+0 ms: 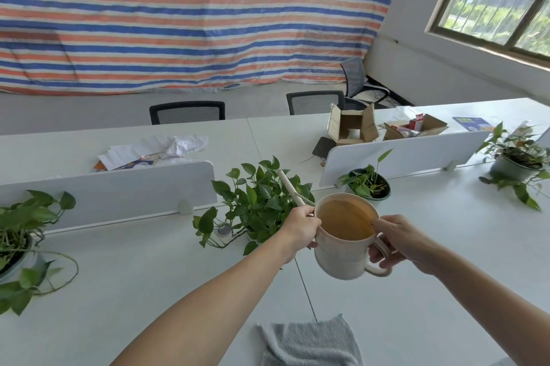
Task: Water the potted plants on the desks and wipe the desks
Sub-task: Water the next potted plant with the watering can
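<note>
Desk (125, 270): watering can (342, 258) handle (383, 271) in R hand (400, 242) fingers (377, 256) (curled).

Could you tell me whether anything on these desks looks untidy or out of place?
Yes: crumpled white papers lie strewn on the far white desk, and two open brown cardboard boxes stand further right. No spill shows.

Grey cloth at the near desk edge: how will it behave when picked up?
The grey cloth lies rumpled, so it is probably floppy, draping from a pinch. Its terry-like nap suggests it is light and grippy. Lying flat on the desk, it is unlikely to roll.
</note>
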Motion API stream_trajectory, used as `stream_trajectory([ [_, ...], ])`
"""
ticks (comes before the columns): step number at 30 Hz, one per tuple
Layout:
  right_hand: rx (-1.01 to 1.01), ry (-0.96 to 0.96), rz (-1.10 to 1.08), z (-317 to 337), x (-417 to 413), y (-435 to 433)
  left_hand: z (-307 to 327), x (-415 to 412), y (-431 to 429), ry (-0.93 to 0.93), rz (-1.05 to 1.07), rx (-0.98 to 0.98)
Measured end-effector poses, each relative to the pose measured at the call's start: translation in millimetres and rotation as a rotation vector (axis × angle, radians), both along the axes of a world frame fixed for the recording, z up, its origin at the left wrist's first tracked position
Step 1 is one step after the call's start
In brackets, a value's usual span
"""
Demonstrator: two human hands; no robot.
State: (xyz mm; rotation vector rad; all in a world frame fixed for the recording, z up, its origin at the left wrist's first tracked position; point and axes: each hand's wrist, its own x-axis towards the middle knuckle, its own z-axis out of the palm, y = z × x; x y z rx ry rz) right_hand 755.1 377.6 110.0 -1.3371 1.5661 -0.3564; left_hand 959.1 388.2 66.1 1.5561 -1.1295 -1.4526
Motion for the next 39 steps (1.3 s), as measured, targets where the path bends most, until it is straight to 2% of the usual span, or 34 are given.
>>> stream_trajectory([
  [39, 0.022, 0.037, 0.029, -1.2, -5.3, 10.3, -8.0, -3.9, 11.3, -0.005, -0.025, 0.027],
])
